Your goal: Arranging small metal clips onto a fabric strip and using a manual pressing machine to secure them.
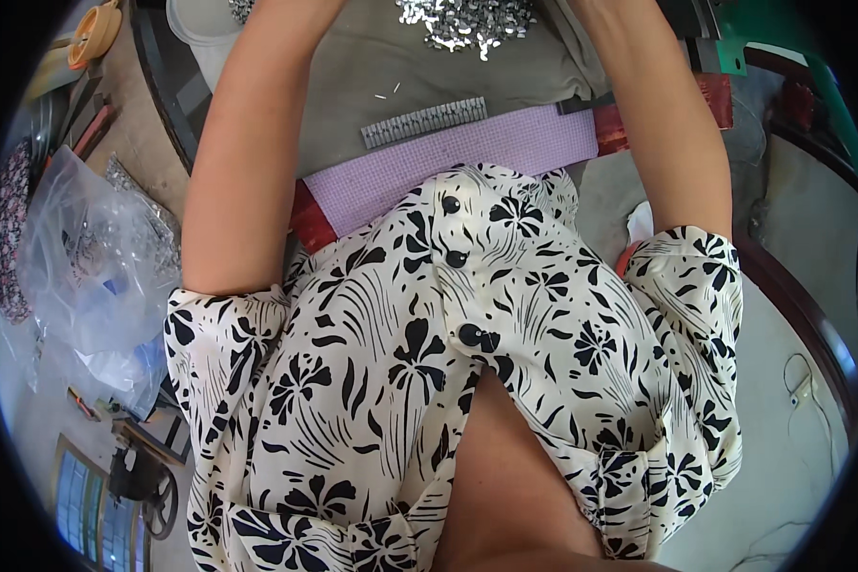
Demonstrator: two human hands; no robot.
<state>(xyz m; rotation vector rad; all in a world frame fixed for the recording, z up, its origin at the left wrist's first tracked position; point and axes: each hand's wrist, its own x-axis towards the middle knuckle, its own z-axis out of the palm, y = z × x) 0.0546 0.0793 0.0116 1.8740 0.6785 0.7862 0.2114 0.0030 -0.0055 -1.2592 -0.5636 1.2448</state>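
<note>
Both of my forearms stretch up past the top edge, so my left hand and my right hand are out of the picture. Between the wrists lies a heap of small shiny silver metal pieces [467, 21] on a grey-green cloth [343, 114]. Closer to my body, a narrow grey strip [424, 122] with a row of fine, evenly set divisions rests on the cloth, slightly tilted. A couple of slim pale pieces [388, 91] lie loose near it. Along the table's near edge runs a lilac checked fabric band [448, 153].
A pale round tub [195, 24] stands at the upper left, behind my left forearm. Farther left are an orange ring-shaped object [95, 33] and a clear plastic bag [91, 257]. A green metal part [732, 52] is at the upper right. Thin cables [801, 391] trail on the floor.
</note>
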